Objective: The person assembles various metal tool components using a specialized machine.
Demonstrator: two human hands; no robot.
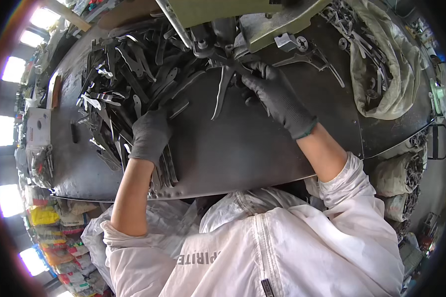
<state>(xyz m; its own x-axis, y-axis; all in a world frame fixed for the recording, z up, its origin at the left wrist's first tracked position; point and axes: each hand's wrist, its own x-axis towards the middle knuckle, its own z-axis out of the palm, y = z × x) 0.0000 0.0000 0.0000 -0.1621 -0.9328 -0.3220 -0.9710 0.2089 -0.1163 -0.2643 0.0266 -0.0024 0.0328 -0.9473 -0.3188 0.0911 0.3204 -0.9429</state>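
Observation:
My right hand, in a dark grey glove, is closed on a plier-like metal tool with a curved handle. The tool's upper end sits right below the head of a green machine, where the joint is partly hidden. Over the right edge of a heap of metal handle parts, my left hand, gloved alike, has its fingers curled round a flat dark metal bar. Those fingertips are partly hidden.
Right of the machine another plier-like tool lies on the dark metal table. Farther right, an open cloth sack holds several metal parts. A white box stands past the table's left edge, with stacked coloured bags nearer.

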